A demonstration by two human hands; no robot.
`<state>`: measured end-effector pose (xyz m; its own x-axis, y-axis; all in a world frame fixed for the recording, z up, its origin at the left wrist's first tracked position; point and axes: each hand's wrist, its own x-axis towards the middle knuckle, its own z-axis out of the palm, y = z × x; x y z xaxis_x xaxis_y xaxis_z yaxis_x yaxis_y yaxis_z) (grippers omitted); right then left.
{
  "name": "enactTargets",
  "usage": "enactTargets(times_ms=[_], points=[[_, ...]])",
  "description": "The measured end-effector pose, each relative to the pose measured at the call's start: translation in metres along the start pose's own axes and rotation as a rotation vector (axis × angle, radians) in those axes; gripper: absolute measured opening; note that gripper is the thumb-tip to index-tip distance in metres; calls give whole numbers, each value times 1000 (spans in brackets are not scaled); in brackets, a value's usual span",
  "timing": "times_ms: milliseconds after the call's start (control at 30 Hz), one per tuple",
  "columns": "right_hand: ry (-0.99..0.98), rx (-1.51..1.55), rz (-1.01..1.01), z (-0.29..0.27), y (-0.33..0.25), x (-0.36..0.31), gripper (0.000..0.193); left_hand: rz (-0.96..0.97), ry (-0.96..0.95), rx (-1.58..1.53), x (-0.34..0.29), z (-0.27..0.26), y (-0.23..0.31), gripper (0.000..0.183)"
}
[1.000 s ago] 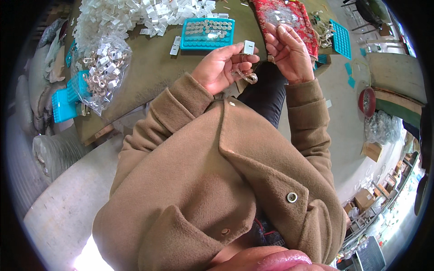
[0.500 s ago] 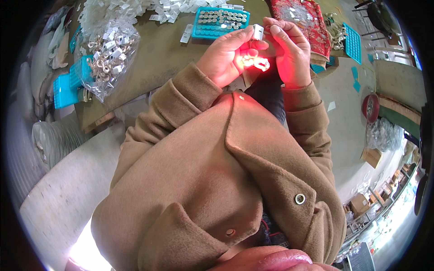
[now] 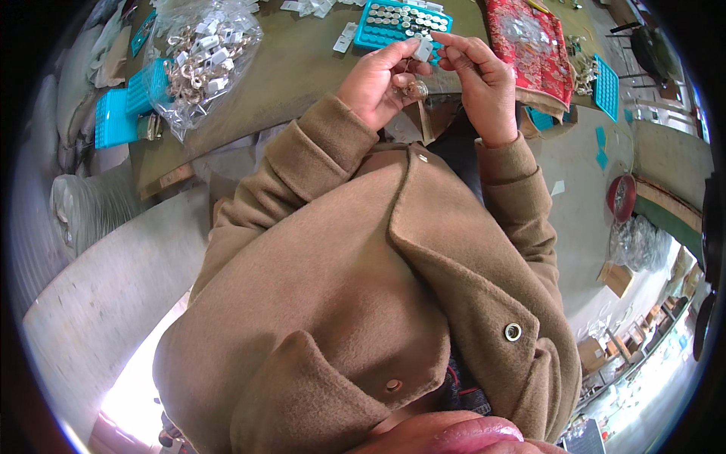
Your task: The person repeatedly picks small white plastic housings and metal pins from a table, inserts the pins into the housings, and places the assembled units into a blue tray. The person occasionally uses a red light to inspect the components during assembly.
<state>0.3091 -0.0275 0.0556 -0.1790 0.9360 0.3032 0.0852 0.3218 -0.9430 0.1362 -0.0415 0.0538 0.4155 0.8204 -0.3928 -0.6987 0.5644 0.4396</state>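
My left hand pinches the small white battery box of a string light between thumb and fingertips. From the box hangs a bundled wire coil, unlit, against the curled lower fingers. My right hand is just right of the box, thumb and fingertips drawn together beside it. Whatever those fingertips may hold is too small to make out. Just beyond the hands a blue tray carries rows of round silvery cells in its pockets.
At left, a clear plastic bag full of similar light sets lies on the table beside stacked blue trays. A small white flat piece lies left of the cell tray. To the right are a red patterned cloth and another blue tray.
The coil glowed red earlier and is now dark. Both hands still hold near each other around the white box. The view has shifted, so the table appears higher and further right.
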Motion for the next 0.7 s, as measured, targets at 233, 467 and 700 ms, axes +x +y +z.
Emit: enactTargets(times_ms=[233, 467, 700], points=[[55, -112, 28, 10, 1, -8, 15, 19, -33, 105, -5, -18, 4, 16], [44, -240, -181, 10, 4, -6, 7, 47, -82, 21, -3, -17, -8, 19], [-55, -335, -145, 7, 3, -5, 7, 221, 27, 396, -6, -11, -12, 19]])
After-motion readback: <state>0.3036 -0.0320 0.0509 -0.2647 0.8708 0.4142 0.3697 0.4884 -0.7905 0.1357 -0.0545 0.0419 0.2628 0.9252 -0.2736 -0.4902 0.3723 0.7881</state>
